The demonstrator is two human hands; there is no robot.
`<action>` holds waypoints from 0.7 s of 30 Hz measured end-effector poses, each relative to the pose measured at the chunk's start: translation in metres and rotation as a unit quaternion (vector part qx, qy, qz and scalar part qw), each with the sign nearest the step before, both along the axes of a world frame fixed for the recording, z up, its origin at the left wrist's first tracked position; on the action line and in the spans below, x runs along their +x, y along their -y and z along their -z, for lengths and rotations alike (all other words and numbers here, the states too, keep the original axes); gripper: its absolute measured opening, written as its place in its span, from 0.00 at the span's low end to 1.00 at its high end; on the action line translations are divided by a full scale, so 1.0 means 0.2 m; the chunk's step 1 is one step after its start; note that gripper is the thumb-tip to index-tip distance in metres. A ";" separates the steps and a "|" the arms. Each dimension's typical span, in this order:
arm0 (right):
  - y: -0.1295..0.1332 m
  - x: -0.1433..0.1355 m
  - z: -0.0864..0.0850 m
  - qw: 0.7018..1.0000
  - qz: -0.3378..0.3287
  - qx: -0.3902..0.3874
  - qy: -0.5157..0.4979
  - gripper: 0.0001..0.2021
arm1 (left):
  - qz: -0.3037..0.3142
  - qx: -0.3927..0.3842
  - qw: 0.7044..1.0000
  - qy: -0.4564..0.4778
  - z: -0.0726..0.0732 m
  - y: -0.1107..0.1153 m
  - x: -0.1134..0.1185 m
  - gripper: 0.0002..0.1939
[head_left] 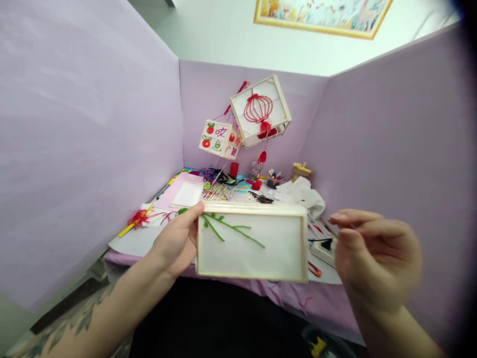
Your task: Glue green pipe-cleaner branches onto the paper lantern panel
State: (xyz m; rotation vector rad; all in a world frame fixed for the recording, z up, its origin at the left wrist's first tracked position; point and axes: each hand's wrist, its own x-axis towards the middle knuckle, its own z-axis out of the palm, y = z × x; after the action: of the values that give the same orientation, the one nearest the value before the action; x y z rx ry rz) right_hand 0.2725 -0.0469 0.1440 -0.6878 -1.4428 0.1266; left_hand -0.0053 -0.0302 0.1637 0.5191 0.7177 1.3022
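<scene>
Left grip point(177, 243): closed on the left end of a white frame point(253, 258), thumb at its upper corner, the other fingers mostly hidden behind. Frame held up just right of this grip, before the near edge of the tabletop point(126, 243), its long side roughly level. Green stems point(238, 232) fan out across its pale face from the corner nearest the thumb, thin, with small curls near the top.

Right grip point(376, 253): raised beyond the frame's far end, apart from it, fingers curled and thumb close to the fingertips. Cannot tell whether anything small is pinched there.

Left of the left grip: red fibres point(138, 218) in a loose tangle, with a yellow strip point(128, 229) beside them. Beyond the same grip, a white panel point(188, 194) lies flat on a pink sheet point(169, 195).

Between the two grips, farther off and higher: a large box lantern point(278, 102), tilted, bearing a red lantern outline; to its left a smaller box lantern point(225, 141) with written characters and red-and-green motifs.

Just left of the right grip: a red-handled tool point(315, 269) on the tabletop. Beyond that grip, crumpled white material point(298, 194).
</scene>
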 end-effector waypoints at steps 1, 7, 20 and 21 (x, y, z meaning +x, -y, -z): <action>-0.03 -0.01 0.02 0.998 -0.004 -0.002 -0.064 0.07 | -0.025 0.021 0.999 0.026 0.02 -0.02 0.00 0.14; -0.28 -0.19 0.29 0.936 -0.095 -0.105 -0.324 0.10 | -0.094 0.107 0.973 0.184 0.29 -0.24 0.08 0.16; -0.67 -0.39 0.26 0.850 -0.266 -0.188 -0.414 0.18 | -0.085 0.097 0.968 0.217 0.50 -0.41 0.16 0.13; -0.69 -0.39 0.22 0.854 -0.261 -0.176 -0.414 0.18 | -0.081 0.101 0.974 0.186 0.50 -0.42 0.15 0.12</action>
State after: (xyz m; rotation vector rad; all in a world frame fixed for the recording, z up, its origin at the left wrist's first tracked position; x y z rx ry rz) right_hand 0.1951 0.0907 0.0998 -0.4151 -0.7195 1.0135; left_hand 0.0255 0.0540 0.0633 0.3681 0.3226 1.5811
